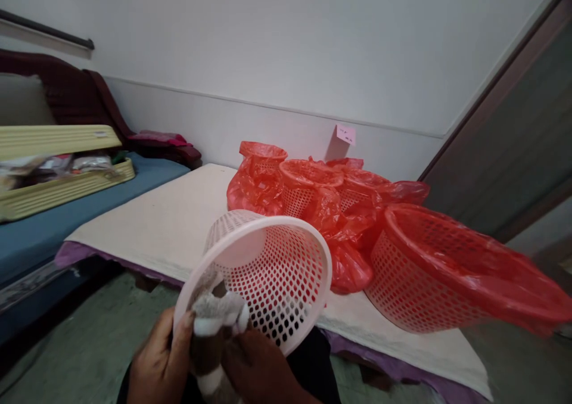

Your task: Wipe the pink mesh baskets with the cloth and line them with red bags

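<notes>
A pale pink perforated plastic basket (pixel 292 255) is tilted on its side, its mouth turned toward me. My left hand (pixel 161 353) grips the basket's rim at the lower left, thumb over the edge. Bunched in my right hand (pixel 259 362) is a grey and white cloth (pixel 218 311), pressed against the inside of the basket near the rim. Part of the cloth hangs down between my two hands. The right fingertips are partly hidden by the cloth.
Several baskets lined with red plastic bags (pixel 313 174) crowd the white-covered table (pixel 161 213); a larger red-lined basket (pixel 420 279) stands at the right. A pink note (pixel 346 134) is by the wall. At left, an open cream case (pixel 67 192) lies on a blue surface (pixel 161 168).
</notes>
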`<state>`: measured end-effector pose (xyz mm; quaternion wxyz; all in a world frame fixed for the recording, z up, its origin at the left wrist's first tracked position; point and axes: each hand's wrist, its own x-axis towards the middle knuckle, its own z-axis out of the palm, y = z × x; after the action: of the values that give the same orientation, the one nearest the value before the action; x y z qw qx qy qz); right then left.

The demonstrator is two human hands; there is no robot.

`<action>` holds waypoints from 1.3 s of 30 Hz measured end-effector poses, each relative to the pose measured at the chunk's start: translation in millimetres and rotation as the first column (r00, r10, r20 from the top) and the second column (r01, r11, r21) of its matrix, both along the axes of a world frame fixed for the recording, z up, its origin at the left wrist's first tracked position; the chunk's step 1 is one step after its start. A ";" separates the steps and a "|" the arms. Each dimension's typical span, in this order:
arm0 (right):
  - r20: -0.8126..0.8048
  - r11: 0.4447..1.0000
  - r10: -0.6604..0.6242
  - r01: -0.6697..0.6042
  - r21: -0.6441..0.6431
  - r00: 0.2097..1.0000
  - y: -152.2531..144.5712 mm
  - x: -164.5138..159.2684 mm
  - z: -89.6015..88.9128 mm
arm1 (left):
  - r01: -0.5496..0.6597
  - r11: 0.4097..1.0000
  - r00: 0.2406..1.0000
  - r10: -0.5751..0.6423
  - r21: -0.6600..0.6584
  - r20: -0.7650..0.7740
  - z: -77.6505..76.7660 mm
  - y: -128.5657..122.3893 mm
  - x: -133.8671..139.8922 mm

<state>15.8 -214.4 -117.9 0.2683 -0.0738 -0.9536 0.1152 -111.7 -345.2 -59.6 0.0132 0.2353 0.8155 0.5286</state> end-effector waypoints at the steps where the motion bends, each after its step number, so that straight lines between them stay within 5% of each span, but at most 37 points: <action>1: 0.033 0.999 0.012 -0.014 0.051 0.999 5.0 1.4 -6.1 | 0.013 1.000 0.999 -0.014 -0.017 -0.042 -0.2 -0.4 -3.0; 5: 0.208 0.919 0.048 -0.125 0.375 0.977 44.9 17.8 -0.2 | 0.033 0.999 0.990 -0.036 -0.018 -0.135 6.1 2.9 -11.9; 8: 0.223 0.909 -0.141 0.037 0.416 0.965 79.5 37.4 36.8 | 0.004 1.000 0.992 -0.002 0.009 -0.128 17.8 9.2 -10.6; 12: 0.135 0.881 -0.192 0.110 0.460 0.972 90.1 52.9 68.9 | -0.013 0.998 0.990 0.022 0.064 -0.136 33.9 15.3 -7.0; 16: 0.020 0.886 -0.156 0.130 0.445 0.988 56.7 50.8 44.3 | -0.011 0.999 0.987 0.018 0.042 -0.157 38.9 14.5 -15.1; 20: 0.012 0.892 0.033 -0.035 0.451 0.999 33.0 53.0 25.5 | -0.007 0.999 0.987 0.015 0.053 -0.158 41.5 12.1 -28.5; 30: 0.001 0.922 0.057 -0.052 0.383 0.998 51.6 53.4 31.0 | 0.033 0.988 0.997 -0.021 0.151 -0.076 58.2 26.5 -20.1; 39: -0.131 0.958 0.145 -0.106 0.266 0.981 34.2 36.3 33.4 | -0.118 0.972 0.992 0.105 0.204 0.073 30.1 19.2 2.4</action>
<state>52.1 -180.2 -84.5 0.3382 0.0315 -0.9405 0.0122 -109.3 -326.0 -29.5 -0.0162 0.1728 0.7669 0.6179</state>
